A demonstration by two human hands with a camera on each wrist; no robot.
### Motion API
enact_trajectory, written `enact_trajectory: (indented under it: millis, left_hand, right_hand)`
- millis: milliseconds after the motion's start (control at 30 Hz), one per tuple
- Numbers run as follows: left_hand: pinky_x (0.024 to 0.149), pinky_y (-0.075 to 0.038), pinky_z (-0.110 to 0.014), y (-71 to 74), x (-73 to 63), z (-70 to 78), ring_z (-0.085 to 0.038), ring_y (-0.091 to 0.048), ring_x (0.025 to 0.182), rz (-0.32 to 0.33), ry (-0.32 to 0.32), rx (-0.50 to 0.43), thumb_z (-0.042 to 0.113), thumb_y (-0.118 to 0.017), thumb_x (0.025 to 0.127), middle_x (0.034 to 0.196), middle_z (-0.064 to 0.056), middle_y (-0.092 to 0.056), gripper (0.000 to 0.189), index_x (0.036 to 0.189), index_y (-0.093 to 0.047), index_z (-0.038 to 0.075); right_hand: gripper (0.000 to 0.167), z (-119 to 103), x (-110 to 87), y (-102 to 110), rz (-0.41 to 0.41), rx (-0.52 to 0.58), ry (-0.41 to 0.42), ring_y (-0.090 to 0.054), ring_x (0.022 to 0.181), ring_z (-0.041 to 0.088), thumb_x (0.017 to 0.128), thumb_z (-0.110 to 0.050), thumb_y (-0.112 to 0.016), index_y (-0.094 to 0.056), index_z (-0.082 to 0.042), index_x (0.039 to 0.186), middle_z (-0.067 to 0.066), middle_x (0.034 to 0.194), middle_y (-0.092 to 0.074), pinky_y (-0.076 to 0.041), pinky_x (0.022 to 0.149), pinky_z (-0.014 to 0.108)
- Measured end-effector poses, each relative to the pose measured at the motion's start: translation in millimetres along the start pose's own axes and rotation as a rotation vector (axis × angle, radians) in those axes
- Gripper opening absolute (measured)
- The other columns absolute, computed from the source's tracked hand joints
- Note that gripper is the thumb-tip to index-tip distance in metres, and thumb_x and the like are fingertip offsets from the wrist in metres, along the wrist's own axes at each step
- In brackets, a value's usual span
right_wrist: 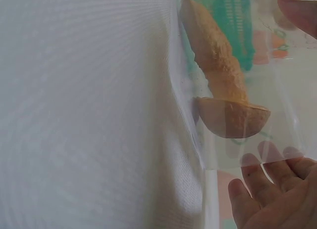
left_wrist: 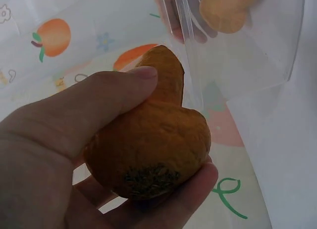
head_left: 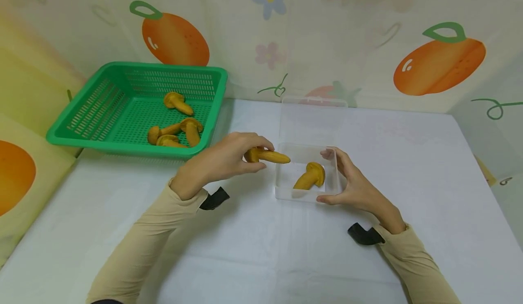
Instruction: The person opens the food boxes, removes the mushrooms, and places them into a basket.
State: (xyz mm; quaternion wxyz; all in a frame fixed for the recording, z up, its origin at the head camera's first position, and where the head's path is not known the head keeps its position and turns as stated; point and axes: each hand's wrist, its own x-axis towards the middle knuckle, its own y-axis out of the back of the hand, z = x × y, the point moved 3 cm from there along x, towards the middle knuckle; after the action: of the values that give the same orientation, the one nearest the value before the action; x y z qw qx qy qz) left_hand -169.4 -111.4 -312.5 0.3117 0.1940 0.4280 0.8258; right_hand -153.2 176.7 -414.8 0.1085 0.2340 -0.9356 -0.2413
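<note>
My left hand (head_left: 222,159) holds a yellow-brown mushroom (head_left: 273,157) by its cap end, its stem pointing right toward a clear plastic box (head_left: 281,181). In the left wrist view, thumb and fingers wrap around the mushroom (left_wrist: 148,145), which has a dark patch on its cap. The box stands on the table with its clear lid (head_left: 312,122) opened back. Another mushroom (head_left: 308,177) lies inside, cap toward the far right. My right hand (head_left: 355,188) grips the box's right end, thumb at the near corner and fingers at the far one.
A green slotted basket (head_left: 130,148) stands at the back left with several mushrooms (head_left: 176,103) in its right part. White cloth (head_left: 237,249) covers the table. Behind the table hangs a fruit-patterned cloth (head_left: 327,45).
</note>
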Motion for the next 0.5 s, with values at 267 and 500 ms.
enact_trajectory:
  millis: [267, 500]
  left_hand:
    - [0.072, -0.054, -0.027, 14.5, -14.7, -11.5, -0.013, -0.062, 0.082, 0.142, -0.001, -0.022, 0.011, -0.075, 0.088, 0.099, -0.005, -0.071, 0.03, 0.117, -0.067, 0.006]
    - [0.077, -0.049, -0.029, 33.9, -27.8, -31.3, -0.016, -0.061, 0.087, 0.299, 0.035, 0.025, 0.009, -0.076, 0.087, 0.107, -0.006, -0.073, 0.03, 0.116, -0.069, 0.008]
  right_hand:
    - [0.112, 3.1, -0.4, 0.1, -0.006, 0.006, 0.014, -0.032, 0.14, 0.025, 0.067, -0.009, -0.092, -0.02, -0.012, 0.153, 0.016, 0.147, -0.038, -0.018, 0.124, 0.03]
    - [0.11, 2.8, -1.2, 0.0, -0.003, 0.005, 0.018, -0.033, 0.14, 0.026, 0.067, -0.009, -0.091, -0.022, -0.013, 0.153, 0.016, 0.146, -0.038, -0.019, 0.124, 0.036]
